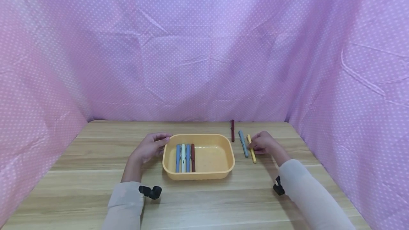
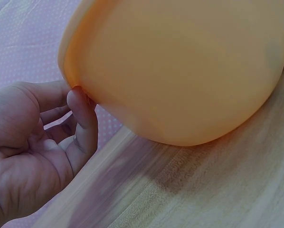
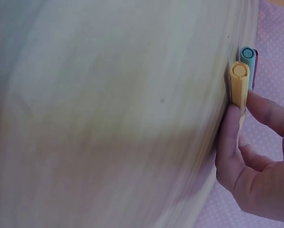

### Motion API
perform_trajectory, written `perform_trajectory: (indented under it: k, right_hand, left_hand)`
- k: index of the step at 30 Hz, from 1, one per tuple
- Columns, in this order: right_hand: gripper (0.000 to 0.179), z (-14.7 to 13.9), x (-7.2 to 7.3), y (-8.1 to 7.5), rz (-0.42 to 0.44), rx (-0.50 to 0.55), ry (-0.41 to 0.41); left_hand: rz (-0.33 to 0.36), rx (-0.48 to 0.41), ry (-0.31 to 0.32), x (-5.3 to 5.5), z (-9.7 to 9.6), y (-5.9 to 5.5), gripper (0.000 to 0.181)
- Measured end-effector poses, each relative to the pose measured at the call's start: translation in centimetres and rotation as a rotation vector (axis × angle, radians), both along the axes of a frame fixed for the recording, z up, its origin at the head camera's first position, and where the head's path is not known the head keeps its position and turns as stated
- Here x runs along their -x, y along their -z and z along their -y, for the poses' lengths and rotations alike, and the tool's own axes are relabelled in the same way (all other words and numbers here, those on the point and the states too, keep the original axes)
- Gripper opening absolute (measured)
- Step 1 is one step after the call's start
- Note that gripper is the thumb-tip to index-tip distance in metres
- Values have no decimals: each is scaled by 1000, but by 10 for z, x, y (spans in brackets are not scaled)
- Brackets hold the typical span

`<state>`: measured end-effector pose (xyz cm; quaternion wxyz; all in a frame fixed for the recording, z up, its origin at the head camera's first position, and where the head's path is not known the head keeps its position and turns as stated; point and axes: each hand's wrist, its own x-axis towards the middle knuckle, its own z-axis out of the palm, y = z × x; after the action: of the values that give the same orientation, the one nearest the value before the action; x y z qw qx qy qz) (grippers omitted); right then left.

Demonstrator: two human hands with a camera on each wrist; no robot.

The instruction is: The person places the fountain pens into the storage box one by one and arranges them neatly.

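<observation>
Nearest the viewer, the pale left sleeve (image 1: 124, 203) and right sleeve (image 1: 311, 191) flank the near side of the tray. Polka-dot cloth (image 1: 191, 63) hangs beyond the tray; the wood-grain tabletop (image 1: 198, 205) lies beneath it. The rounded rectangular yellow tray (image 1: 199, 176) is the landmark. Left hand (image 1: 152, 149): at the tray's far left corner, thumb and finger pinching the rim, a sound hold against sliding. Right hand (image 1: 266, 143): right of the tray, thumb and fingers pinching the yellow capped pen (image 1: 253, 154); whether this pen touches the wood is hard to tell. Between it and the tray lies a grey-blue pen (image 1: 243, 144); a dark red pen (image 1: 233, 130) lies by the tray's far right corner. In the tray's left half, side by side: a blue pen (image 1: 178, 159), a pale pen (image 1: 183, 159), a second blue pen (image 1: 188, 159) and a second dark red pen (image 1: 193, 159).

The step appears to be picking up the yellow pen. Good practice: pinch near mid-barrel for balance, raise it straight so that no fingertip rolls the grey-blue neighbour, and hold the rim lightly, lest the tray tip.
</observation>
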<state>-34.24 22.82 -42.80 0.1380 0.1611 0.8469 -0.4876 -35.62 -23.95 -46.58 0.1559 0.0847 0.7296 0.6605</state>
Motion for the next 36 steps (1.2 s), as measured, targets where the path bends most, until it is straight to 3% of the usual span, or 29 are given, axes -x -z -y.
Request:
perform_trajectory:
  k: [22,29,36]
  right_hand:
    - [35,4,0,-1,-36,-53,-13]
    - [44,1,0,-3,-24,13,17]
    - [37,-1,0,-2,-42,92,39]
  left_hand:
    - [-5,-5,18,4,2,0,39]
    - [3,-7,10,5,0,-1,38]
    - [-3,-10,15,3,1,-1,39]
